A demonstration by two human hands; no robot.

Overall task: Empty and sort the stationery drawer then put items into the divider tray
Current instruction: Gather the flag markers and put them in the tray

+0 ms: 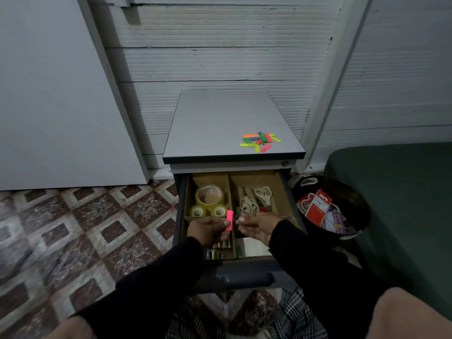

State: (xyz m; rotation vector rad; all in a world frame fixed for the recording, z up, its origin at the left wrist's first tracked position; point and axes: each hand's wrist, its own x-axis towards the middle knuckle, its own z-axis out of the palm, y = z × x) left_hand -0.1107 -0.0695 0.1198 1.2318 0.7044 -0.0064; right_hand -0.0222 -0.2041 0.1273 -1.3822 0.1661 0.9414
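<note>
The open drawer [291, 196] holds a cardboard divider tray [230, 189]. Three clear tape rolls [209, 195] lie in its back left compartment. White-handled scissors [263, 194] fill the back right one. Batteries [219, 250] lie at the front left. My left hand [208, 230] pinches a pink sticky tab [229, 220] upright above the drawer. My right hand [256, 225] hovers just right of the tab with loosely curled fingers, and whether it touches the tab is unclear. A pile of coloured sticky tabs [259, 141] lies on the cabinet top [220, 123].
A dark bin [352, 192] with packaging and papers stands right of the cabinet. A green surface [403, 192] lies further right. Patterned tile floor [85, 228] spreads to the left. Behind the cabinet is a white ribbed wall.
</note>
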